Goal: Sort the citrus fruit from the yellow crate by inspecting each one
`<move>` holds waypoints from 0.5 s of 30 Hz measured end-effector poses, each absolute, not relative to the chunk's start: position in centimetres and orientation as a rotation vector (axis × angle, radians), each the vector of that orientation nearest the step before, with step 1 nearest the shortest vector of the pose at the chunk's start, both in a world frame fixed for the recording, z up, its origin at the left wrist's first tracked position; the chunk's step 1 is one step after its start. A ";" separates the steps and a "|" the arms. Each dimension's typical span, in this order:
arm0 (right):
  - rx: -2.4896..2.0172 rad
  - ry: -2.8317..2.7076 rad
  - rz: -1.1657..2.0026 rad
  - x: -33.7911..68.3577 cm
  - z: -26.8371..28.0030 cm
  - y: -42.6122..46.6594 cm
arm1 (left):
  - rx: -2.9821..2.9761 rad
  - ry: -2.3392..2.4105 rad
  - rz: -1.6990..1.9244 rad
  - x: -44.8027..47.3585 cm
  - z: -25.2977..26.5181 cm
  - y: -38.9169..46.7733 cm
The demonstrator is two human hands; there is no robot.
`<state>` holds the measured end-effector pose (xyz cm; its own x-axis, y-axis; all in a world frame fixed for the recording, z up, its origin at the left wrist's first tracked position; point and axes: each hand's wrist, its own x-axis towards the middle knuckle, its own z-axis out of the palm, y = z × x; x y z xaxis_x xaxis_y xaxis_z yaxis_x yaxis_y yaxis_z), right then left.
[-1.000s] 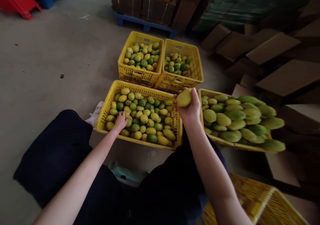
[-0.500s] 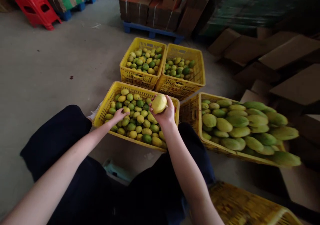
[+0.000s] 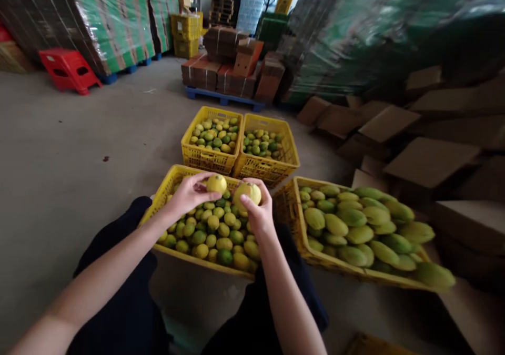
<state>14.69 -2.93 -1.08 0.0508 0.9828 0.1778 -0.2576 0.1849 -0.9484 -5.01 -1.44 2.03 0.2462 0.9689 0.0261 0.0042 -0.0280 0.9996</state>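
My left hand (image 3: 194,191) is closed around a small yellow lemon (image 3: 216,184), raised over the near yellow crate (image 3: 168,182). Close beside it, my right hand (image 3: 260,209) grips a larger pale-yellow lemon (image 3: 248,195), thumb on its near side. A narrow gap shows between the two fruits. Below my hands the crate is filled with green and yellow lemons (image 3: 213,222); my hands and forearms hide part of them.
Two more yellow crates (image 3: 211,160) of similar fruit stand just beyond. To the right, a crate (image 3: 300,229) is heaped with long green papaya-like fruit (image 3: 360,234). Cardboard boxes (image 3: 431,161) are piled at right; a red stool (image 3: 70,71) stands at far left.
My left hand has come up from among the crate's fruit with a lemon and moved right, toward my right hand. The right hand still holds its lemon. The view has tilted up.
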 end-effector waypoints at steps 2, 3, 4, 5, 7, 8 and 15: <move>-0.933 -1.166 1.100 14.8 -1.0 -3.0 | 1.385 1.000 1.040 -4.7 1.1 -1.8; -0.950 -1.219 1.060 14.7 -0.9 -3.1 | 1.421 0.986 1.050 -4.6 0.9 -1.9; -0.964 -1.274 1.013 14.5 -0.7 -3.2 | 1.462 0.976 1.069 -4.6 0.8 -2.0; -0.980 -1.323 0.960 14.3 -0.5 -3.3 | 1.502 0.975 1.094 -4.7 0.9 -2.0; -1.011 -1.381 0.866 13.6 -0.2 -3.7 | 1.586 0.985 1.140 -5.0 1.1 -2.0; -1.025 -1.390 0.831 13.2 -0.2 -3.9 | 1.642 0.989 1.153 -5.2 1.2 -2.0; -1.031 -1.506 0.558 12.4 -1.1 -4.7 | 2.078 1.029 1.202 -5.9 1.6 -2.9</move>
<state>12.41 -4.72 -1.06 0.0573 0.8434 0.5342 0.2917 0.4976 -0.8169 -5.94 -2.89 1.65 0.3164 0.8163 0.4833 0.3511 -0.5741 0.7397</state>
